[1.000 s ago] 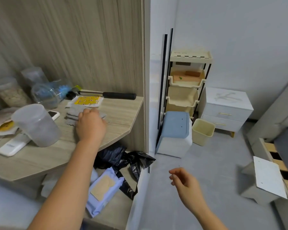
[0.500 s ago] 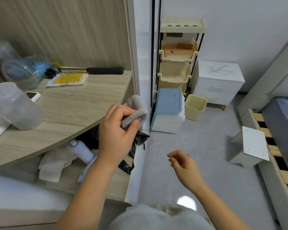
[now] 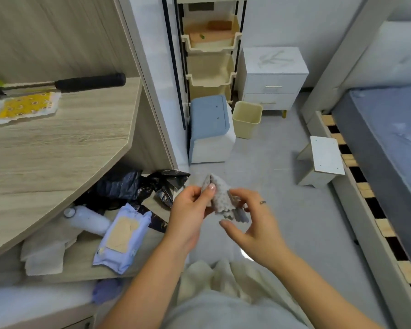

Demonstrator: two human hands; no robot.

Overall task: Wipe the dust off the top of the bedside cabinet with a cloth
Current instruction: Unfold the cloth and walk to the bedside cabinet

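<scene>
A small grey cloth (image 3: pixel 221 198) with a scalloped edge hangs between both hands over the floor, in front of my body. My left hand (image 3: pixel 190 210) pinches its upper left part between thumb and fingers. My right hand (image 3: pixel 252 219) holds its right side with curled fingers, thumb spread below. The white bedside cabinet (image 3: pixel 273 77) with two drawers stands at the far wall beside the bed, well beyond my hands; streaks of dust mark its top.
A wooden desk (image 3: pixel 57 148) with a hammer (image 3: pixel 88 83) fills the left. Under it lie a wipes pack (image 3: pixel 121 238) and black bags (image 3: pixel 128 186). A blue-topped stool (image 3: pixel 210 129), cream bin (image 3: pixel 247 118), small white stool (image 3: pixel 323 160) and bed (image 3: pixel 384 143) border the grey floor.
My left hand lifted the cloth off the desk and brought it down to the centre. My right hand rose and took hold of the cloth's other side. The view tilted down.
</scene>
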